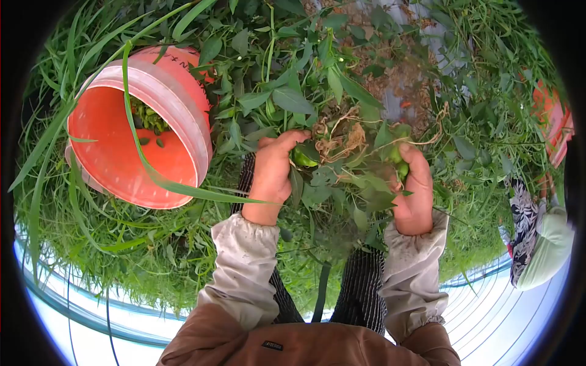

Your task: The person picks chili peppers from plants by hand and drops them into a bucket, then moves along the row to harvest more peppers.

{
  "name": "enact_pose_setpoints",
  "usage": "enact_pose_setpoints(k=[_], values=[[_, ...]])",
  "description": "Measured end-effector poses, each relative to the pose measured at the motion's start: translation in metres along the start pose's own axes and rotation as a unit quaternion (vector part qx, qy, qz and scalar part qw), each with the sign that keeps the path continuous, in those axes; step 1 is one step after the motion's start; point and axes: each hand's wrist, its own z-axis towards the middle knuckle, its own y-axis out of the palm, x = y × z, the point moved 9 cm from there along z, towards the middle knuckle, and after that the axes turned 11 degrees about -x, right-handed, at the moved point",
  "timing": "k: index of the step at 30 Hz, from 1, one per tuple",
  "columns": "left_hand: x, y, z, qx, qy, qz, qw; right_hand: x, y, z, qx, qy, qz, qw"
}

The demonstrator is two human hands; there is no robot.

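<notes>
My left hand is closed at the left side of a leafy pepper plant, its fingers curled in among the leaves. A bright green pepper shows right at those fingers. Opposite it, my right hand curls around another green pepper, thumb along its side. Leaves partly hide the fingertips of both hands. Between the hands lies a tangle of dry brown stalks and withered leaves.
A tilted orange-red bucket stands in tall grass at the left, with green peppers inside. Long grass blades cross its mouth. Another person is at the far right, near a second orange-red container. Pale plastic sheeting lies beyond the plants.
</notes>
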Motion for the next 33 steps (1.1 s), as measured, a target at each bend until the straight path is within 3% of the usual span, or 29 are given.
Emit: enact_pose_setpoints(k=[1, 3, 5, 6, 8, 12, 14, 15, 16, 18, 19, 21, 25, 28, 31, 33], values=[[0.000, 0.000, 0.000, -0.001, 0.001, 0.000, 1.000, 0.007, 0.001, -0.007, -0.002, 0.042, 0.215, 0.976], [0.000, 0.003, 0.000, -0.011, 0.000, 0.031, 0.999, 0.001, -0.011, -0.023, 0.047, 0.036, 0.216, 0.975], [-0.002, 0.003, 0.000, -0.021, 0.009, 0.037, 0.999, -0.007, 0.001, -0.038, -0.093, 0.013, 0.334, 0.938], [-0.003, 0.004, 0.000, -0.029, 0.015, 0.043, 0.999, -0.014, -0.004, -0.049, -0.139, -0.027, 0.432, 0.891], [0.000, 0.002, -0.002, -0.019, 0.005, 0.036, 0.999, -0.043, -0.038, -0.075, -0.173, -0.117, 0.436, 0.876], [-0.004, 0.008, -0.001, -0.039, 0.002, 0.059, 0.997, -0.071, -0.041, -0.105, -0.154, -0.162, 0.303, 0.926], [-0.007, 0.010, -0.002, -0.036, -0.014, 0.058, 0.998, -0.072, 0.013, -0.094, -0.218, -0.133, 0.061, 0.965], [-0.008, 0.011, -0.001, -0.033, -0.025, 0.057, 0.998, -0.069, 0.029, -0.083, -0.179, -0.141, -0.093, 0.969], [-0.007, 0.015, -0.001, -0.035, -0.023, 0.057, 0.997, -0.064, 0.049, -0.072, -0.135, -0.144, -0.244, 0.949], [-0.004, 0.018, -0.002, -0.027, 0.000, 0.064, 0.998, -0.057, 0.098, -0.053, -0.112, -0.195, -0.528, 0.819], [-0.004, 0.016, -0.003, -0.025, 0.000, 0.066, 0.998, -0.048, 0.109, -0.044, -0.114, -0.195, -0.526, 0.820], [-0.005, 0.016, -0.002, -0.047, -0.010, 0.073, 0.996, -0.041, 0.137, -0.045, -0.052, -0.298, -0.708, 0.639], [-0.007, 0.016, -0.004, -0.045, -0.036, 0.050, 0.997, -0.034, 0.137, -0.036, -0.032, -0.294, -0.690, 0.661], [-0.005, 0.018, -0.005, -0.033, -0.023, 0.064, 0.997, -0.030, 0.143, -0.040, -0.049, -0.338, -0.703, 0.624], [-0.003, 0.019, -0.006, -0.017, -0.015, 0.039, 0.999, -0.028, 0.138, -0.058, -0.053, -0.337, -0.681, 0.648], [0.002, 0.018, -0.003, -0.025, 0.059, 0.070, 0.995, -0.020, 0.124, -0.068, -0.056, -0.324, -0.631, 0.703]])
